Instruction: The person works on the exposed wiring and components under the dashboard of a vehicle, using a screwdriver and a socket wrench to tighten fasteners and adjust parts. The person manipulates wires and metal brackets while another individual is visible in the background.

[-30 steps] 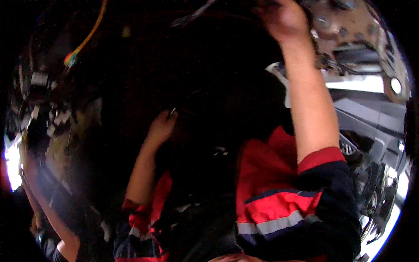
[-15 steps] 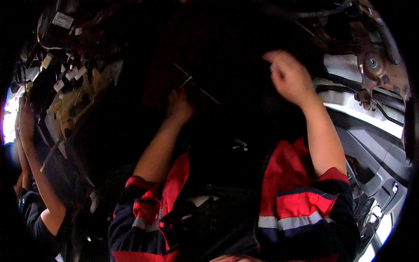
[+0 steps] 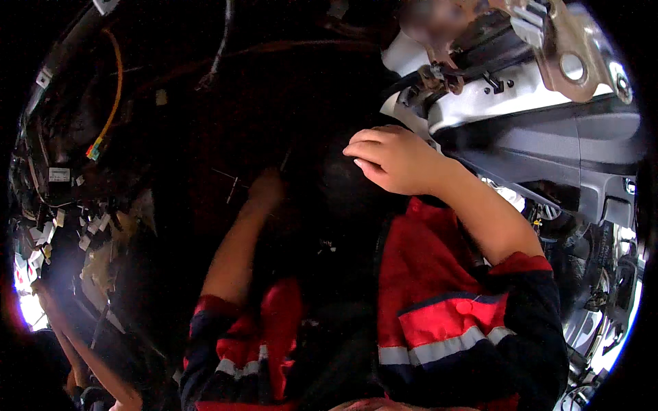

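Far left, co-worker's forearm (image 3: 103, 368) slants upward; orange cable (image 3: 119, 75) hangs above. Thin pale rod (image 3: 233, 190) just left of your left hand (image 3: 266, 190), dim, blurred: cannot tell its grip. Your right hand (image 3: 397, 161) loosely bent; cannot tell if holding anything. Rightmost, grey panel (image 3: 548, 140).

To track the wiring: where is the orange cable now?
The orange cable is at the head view's upper left, above and right of a white label, left of the left hand.

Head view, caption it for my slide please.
Left hand in shadow, right hand loosely curled in light, grey panel at right.
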`<state>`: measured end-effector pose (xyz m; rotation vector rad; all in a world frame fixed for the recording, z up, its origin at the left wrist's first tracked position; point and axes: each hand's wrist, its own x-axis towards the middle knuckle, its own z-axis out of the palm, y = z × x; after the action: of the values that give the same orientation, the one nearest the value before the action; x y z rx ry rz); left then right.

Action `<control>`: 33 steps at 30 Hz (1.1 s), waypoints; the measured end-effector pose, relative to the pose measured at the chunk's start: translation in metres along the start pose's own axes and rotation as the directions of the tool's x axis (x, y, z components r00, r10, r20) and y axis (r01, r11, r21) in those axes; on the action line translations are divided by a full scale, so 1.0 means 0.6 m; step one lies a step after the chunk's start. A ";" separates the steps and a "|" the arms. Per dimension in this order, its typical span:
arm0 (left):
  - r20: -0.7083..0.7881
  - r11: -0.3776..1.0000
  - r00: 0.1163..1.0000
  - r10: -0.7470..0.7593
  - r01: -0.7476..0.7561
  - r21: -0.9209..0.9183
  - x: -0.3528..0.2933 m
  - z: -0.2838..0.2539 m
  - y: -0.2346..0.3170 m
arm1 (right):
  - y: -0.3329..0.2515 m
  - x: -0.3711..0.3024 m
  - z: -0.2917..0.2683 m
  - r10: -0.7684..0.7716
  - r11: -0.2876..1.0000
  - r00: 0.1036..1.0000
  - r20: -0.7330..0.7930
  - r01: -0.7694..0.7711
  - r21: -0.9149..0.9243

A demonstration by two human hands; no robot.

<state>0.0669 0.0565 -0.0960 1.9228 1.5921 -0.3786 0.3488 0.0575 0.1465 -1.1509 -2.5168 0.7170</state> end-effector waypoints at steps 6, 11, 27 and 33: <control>-0.336 0.763 0.941 0.050 -0.253 -0.595 -0.193 -0.204 0.122 | -0.031 -0.018 0.012 0.249 0.914 0.959 0.138 -0.280 0.294; -0.367 0.238 0.922 0.126 -0.387 -0.891 -0.192 -0.283 0.224 | -0.075 0.028 0.021 0.347 0.749 0.915 0.207 -0.403 0.526; -0.479 0.390 0.877 0.051 -0.459 -0.798 -0.147 -0.354 0.319 | -0.076 0.026 -0.003 0.642 0.603 0.752 -0.151 -0.374 0.705; -0.477 0.304 0.873 0.102 -0.484 -0.821 -0.136 -0.360 0.320 | -0.067 0.032 -0.017 0.711 0.134 0.702 0.041 -0.193 0.972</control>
<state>0.1976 0.1068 0.1696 1.2639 1.1062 0.9482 0.3156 0.0531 0.1777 -1.3220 -0.8072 1.5767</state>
